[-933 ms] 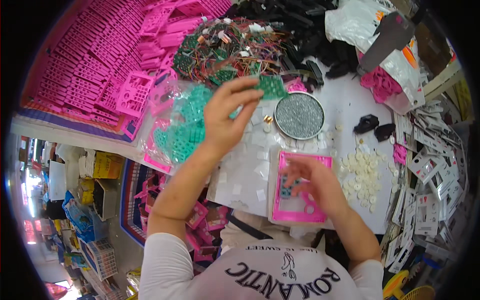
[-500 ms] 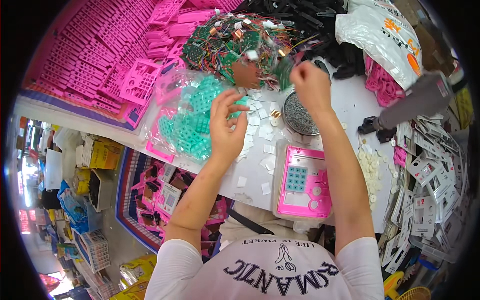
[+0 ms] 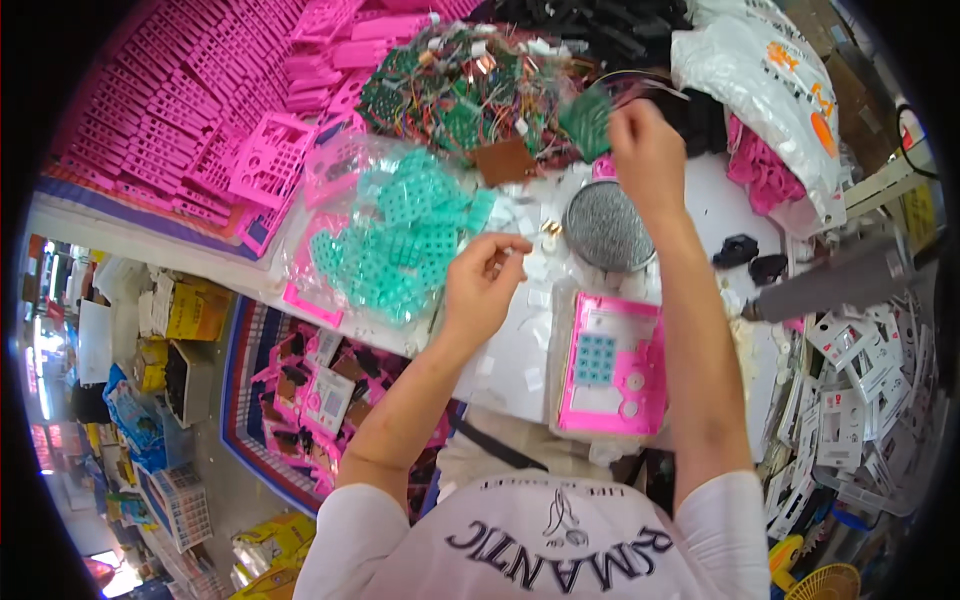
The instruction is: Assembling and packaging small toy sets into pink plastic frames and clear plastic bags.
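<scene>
My right hand point(image 3: 648, 150) is closed on the edge of a green circuit board point(image 3: 586, 120), with thin wires trailing from it. It is raised beyond the round dish of small grey metal pieces point(image 3: 605, 225). My left hand point(image 3: 483, 292) hovers over the white table, its fingers curled toward the thumb; whether anything is between them is hidden. Beside it lie teal rubber keypads point(image 3: 400, 240), partly in clear plastic. In front of me sits a pink plastic casing point(image 3: 600, 415) with a teal keypad point(image 3: 595, 360) fitted in it, resting on a clear holder.
A heap of wired circuit boards point(image 3: 470, 80) lies at the back, beside stacked pink casings point(image 3: 150, 120) and black parts point(image 3: 590, 30). A grey tool point(image 3: 840, 280) juts in from the right, near printed cards point(image 3: 850, 400). At lower left stands a bin of pink assemblies point(image 3: 330, 400).
My right hand has moved up and slightly right with the circuit board. My left hand has come down and right, away from the keypads, and its spread fingers have curled in.
</scene>
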